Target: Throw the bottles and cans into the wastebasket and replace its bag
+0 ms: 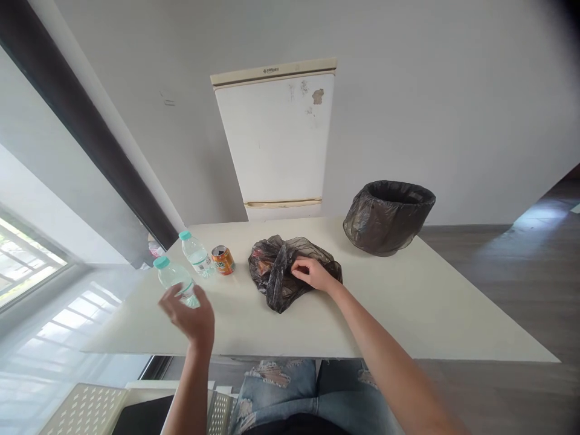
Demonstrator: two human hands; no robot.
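My left hand [191, 314] is raised over the table's left side with thumb and fingers apart, just in front of a clear bottle [171, 277] with a mint-green cap. It looks empty, and its fingers cover part of that bottle. A second capped bottle [198, 256] stands behind, beside an orange drink can [223, 260] with its top opened. In the table's middle a thin black plastic bag [278, 284] lies crumpled, with something reddish showing through. My right hand [312, 273] rests on the bag's right part, its curled fingers pinching the plastic.
A bin lined with a black bag [385, 223] stands on the white table [399, 314] at the back right. Behind the table is a white refrigerator [281, 139] against the wall. A pale perforated basket [86, 408] sits below, at the lower left.
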